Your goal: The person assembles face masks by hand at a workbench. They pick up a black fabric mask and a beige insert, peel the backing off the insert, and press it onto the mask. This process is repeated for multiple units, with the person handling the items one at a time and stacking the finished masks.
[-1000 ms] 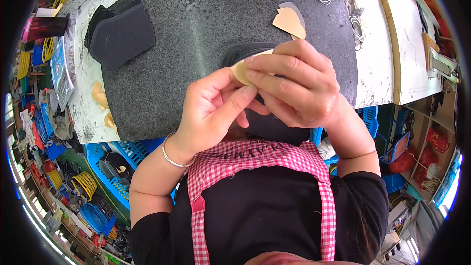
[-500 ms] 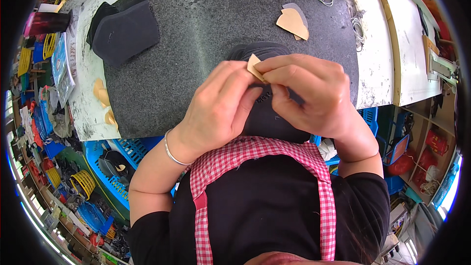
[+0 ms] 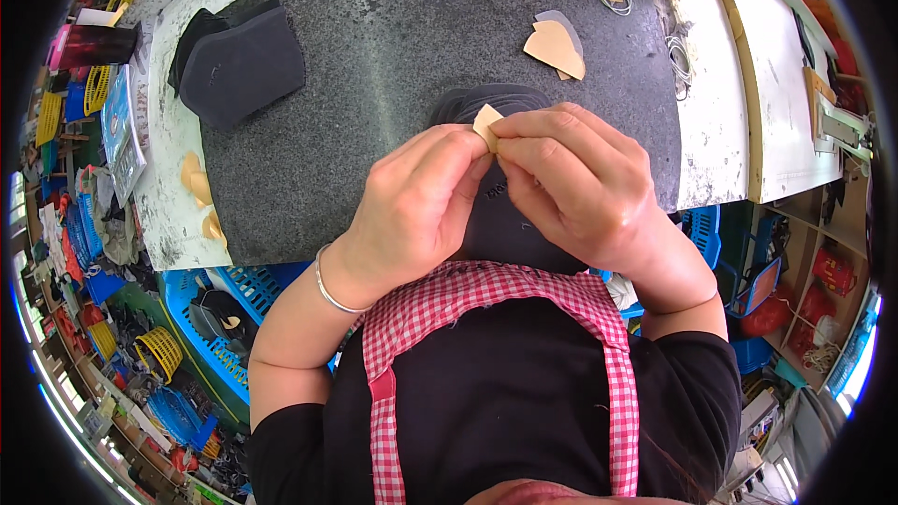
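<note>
In the head view, the left hand (image 3: 412, 198) and the right hand (image 3: 587, 176) both pinch a small tan piece (image 3: 485, 123) between their fingertips, raised in front of the stack of black pieces (image 3: 496, 93) near the table's (image 3: 374, 178) front edge. The step in hand looks like fine fingertip work on that piece, and the next move seems to call for a light, steady pinch from both sides. Partly hidden lettering (image 3: 497, 190) shows below the fingertips, and faint marking on the left black piece (image 3: 245, 65) is too small to read.
</note>
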The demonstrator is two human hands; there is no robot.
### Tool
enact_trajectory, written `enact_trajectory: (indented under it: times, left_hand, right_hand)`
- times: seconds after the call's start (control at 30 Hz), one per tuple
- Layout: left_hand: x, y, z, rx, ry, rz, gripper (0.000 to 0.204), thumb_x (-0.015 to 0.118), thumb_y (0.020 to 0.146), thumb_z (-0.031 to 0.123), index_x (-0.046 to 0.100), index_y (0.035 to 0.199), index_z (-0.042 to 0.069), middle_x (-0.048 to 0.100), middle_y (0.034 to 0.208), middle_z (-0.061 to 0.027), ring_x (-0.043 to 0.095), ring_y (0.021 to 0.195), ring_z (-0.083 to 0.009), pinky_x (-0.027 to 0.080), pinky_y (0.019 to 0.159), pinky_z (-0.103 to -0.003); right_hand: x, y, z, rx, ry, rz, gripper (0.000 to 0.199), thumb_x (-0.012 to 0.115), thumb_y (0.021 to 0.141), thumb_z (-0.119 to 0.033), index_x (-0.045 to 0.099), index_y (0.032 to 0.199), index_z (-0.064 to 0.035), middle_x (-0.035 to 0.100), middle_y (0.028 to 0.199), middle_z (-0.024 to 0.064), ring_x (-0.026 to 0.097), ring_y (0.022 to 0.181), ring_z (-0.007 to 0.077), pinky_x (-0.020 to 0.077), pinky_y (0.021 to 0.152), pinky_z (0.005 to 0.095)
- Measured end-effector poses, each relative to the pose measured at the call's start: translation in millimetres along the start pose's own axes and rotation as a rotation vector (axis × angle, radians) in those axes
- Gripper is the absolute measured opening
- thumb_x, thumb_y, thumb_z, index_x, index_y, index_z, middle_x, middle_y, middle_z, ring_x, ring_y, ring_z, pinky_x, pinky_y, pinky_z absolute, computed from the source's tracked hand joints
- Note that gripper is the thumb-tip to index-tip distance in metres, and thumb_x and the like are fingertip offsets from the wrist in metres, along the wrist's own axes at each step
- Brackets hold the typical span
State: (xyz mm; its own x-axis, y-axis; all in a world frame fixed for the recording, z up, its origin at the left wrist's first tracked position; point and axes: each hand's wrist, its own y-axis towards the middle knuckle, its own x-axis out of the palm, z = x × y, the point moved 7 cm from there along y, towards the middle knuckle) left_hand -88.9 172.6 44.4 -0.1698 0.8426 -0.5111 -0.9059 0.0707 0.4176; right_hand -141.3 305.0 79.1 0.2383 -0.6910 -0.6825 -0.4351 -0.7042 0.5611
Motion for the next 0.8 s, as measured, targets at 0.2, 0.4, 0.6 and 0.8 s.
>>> enact_trajectory:
  times: [0.2, 0.4, 0.6, 0.8]
  left_hand:
    - [0.2, 6.3, 1.0, -0.016, -0.103, -0.011, 0.018, 0.072, 0.092, -0.006, 0.065, 0.108, -0.004, 0.069, 0.095, -0.0181, 0.072, 0.081, -0.0364, 0.059, 0.071, -0.040]
    - [4.3, 2.7, -9.0, -0.115, -0.251, -0.034, 0.013, 0.071, 0.097, 0.001, 0.066, 0.109, -0.002, 0.070, 0.094, -0.0161, 0.073, 0.078, -0.0264, 0.058, 0.068, -0.033]
    - [-18.1, -20.5, -51.6, -0.514, -0.867, 0.121, 0.020, 0.055, 0.110, 0.016, 0.067, 0.107, 0.000, 0.077, 0.103, -0.0140, 0.077, 0.088, -0.0187, 0.061, 0.072, -0.028]
    - [7.7, -28.6, -40.9, -0.730, -1.176, -0.085, 0.024, 0.057, 0.108, 0.021, 0.065, 0.099, 0.000, 0.077, 0.095, -0.0189, 0.077, 0.075, -0.0212, 0.060, 0.058, -0.026]
  right_hand:
    - [-0.4, -0.6, 11.9, 0.120, 0.148, 0.063, 0.021, 0.072, 0.077, 0.014, 0.070, 0.094, 0.0021, 0.075, 0.102, 0.0140, 0.074, 0.082, 0.0255, 0.0612, 0.069, 0.0326]
    - [-4.8, -2.6, 20.1, 0.273, 0.362, -0.025, 0.017, 0.067, 0.081, 0.013, 0.069, 0.093, 0.0013, 0.071, 0.107, 0.0117, 0.067, 0.094, 0.0208, 0.0565, 0.076, 0.0296]
    - [-37.2, -37.7, 63.1, 0.492, 1.083, -0.280, 0.022, 0.076, 0.094, -0.016, 0.066, 0.103, 0.0011, 0.071, 0.091, 0.0097, 0.069, 0.079, 0.0202, 0.0556, 0.070, 0.0286]
    - [-37.0, -19.3, 32.1, 0.173, 0.221, -0.124, 0.044, 0.094, 0.075, -0.012, 0.070, 0.110, -0.0010, 0.076, 0.098, 0.0119, 0.074, 0.083, 0.0241, 0.0589, 0.071, 0.0326]
